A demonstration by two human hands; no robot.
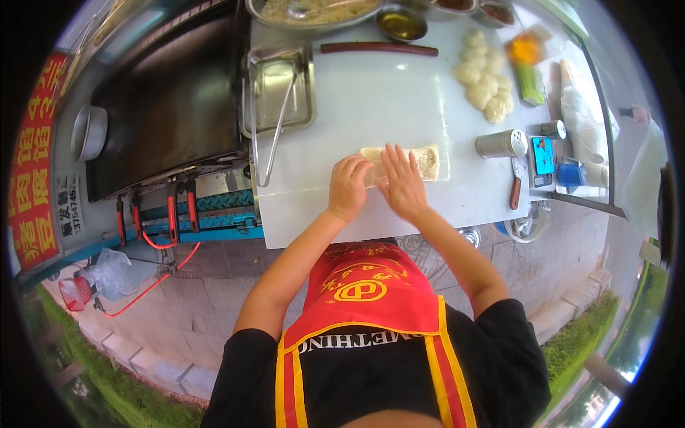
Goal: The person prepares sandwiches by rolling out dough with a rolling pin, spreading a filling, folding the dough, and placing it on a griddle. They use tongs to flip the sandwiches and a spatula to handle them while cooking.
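A flat, oblong piece of dough (pixel 428 162) lies crosswise on the pale worktop (pixel 374 101), its right end slightly raised. My left hand (pixel 349 182) rests at its left end with bent fingers; whether they pinch the dough is not plain. Across the middle of the dough lies my right hand (pixel 400 184), palm down, fingers stretched out. A dark red rolling pin (pixel 379 49) lies farther back. Several dough balls (pixel 480 80) sit in a cluster at the back right.
At left are a dark griddle (pixel 171 96) and a metal tray (pixel 305 107) with tongs (pixel 281 128). A shaker (pixel 500 144), a wooden-handled spatula (pixel 515 187) and a scale (pixel 541 160) stand or lie at right. A filling bowl (pixel 316 21) and an oil bowl (pixel 402 23) stand behind.
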